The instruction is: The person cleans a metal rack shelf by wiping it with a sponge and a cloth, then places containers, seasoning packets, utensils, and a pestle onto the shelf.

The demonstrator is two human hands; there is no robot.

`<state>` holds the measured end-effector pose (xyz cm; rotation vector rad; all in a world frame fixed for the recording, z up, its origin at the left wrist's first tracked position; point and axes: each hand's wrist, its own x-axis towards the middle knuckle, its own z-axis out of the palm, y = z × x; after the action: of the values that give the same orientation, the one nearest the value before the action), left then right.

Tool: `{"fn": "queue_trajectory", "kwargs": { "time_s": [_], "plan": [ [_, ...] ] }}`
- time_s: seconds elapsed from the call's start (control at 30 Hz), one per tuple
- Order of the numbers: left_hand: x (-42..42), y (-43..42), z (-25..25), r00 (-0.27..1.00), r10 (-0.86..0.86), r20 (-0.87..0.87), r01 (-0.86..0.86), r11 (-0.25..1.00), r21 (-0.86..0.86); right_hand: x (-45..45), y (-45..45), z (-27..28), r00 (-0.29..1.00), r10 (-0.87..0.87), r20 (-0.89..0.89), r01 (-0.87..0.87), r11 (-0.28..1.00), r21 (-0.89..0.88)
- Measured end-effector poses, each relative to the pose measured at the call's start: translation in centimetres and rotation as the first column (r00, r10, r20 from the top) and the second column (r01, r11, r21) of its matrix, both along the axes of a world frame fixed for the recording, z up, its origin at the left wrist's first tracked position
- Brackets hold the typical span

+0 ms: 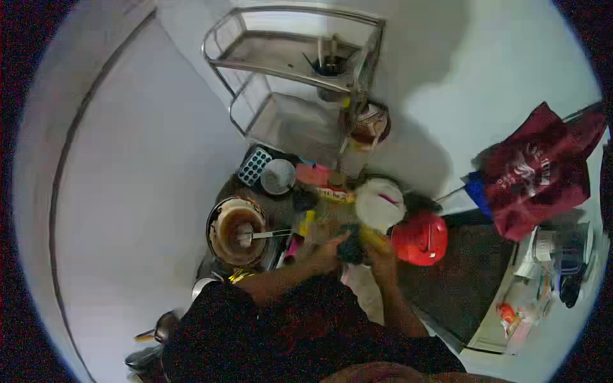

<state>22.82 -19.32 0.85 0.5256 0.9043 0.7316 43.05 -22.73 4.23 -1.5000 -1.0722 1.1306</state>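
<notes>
My left hand (331, 249) reaches in from the left and closes on a dark blue-green bundle (350, 246) in front of my body. The image is smeared here, so the bundle's kind does not show. Just right of it, my right hand (382, 256) is wrapped round a yellow object (374, 239), whose far end points toward a white round lid (380, 204). The two hands are close together, with the bundle between them. Farther left stands a large pot (223, 220) with brown contents and a long-handled utensil (262, 235) lying across its rim.
A red container (420, 239) stands right of my hands. Behind are a muffin tray (255, 167), a white bowl (278, 177) and a pink box (313, 173). A metal rack (290, 73) rises at the back. A maroon bag (536, 172) hangs at the right.
</notes>
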Motion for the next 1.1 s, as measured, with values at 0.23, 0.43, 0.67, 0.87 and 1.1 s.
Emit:
{"fn": "queue_trajectory", "kwargs": {
  "time_s": [0.23,0.43,0.67,0.87,1.1],
  "plan": [
    [-3.8,6.2,19.0,0.785,0.453,0.423,-0.380,0.891,-0.249,-6.6,11.3,20.6,0.756,0.287,0.589,-0.557,0.755,0.347],
    [-11.3,13.1,28.2,0.756,0.390,0.526,-0.494,0.867,0.068,-14.4,20.5,34.0,0.665,0.138,0.734,-0.695,0.476,0.540],
    [-17.6,24.8,27.5,0.669,0.602,0.436,-0.705,0.700,0.115,-23.7,37.2,41.0,0.544,-0.052,0.838,-0.764,0.383,0.519],
    [-17.5,30.1,26.1,0.536,0.592,0.602,-0.791,0.601,0.113,-30.2,45.9,37.8,0.236,-0.139,0.962,-0.740,0.615,0.271],
    [-17.9,29.2,28.3,0.481,0.602,0.638,-0.806,0.590,0.051,-34.2,48.8,34.7,0.183,0.127,0.975,-0.902,0.416,0.115]
  ]
}}
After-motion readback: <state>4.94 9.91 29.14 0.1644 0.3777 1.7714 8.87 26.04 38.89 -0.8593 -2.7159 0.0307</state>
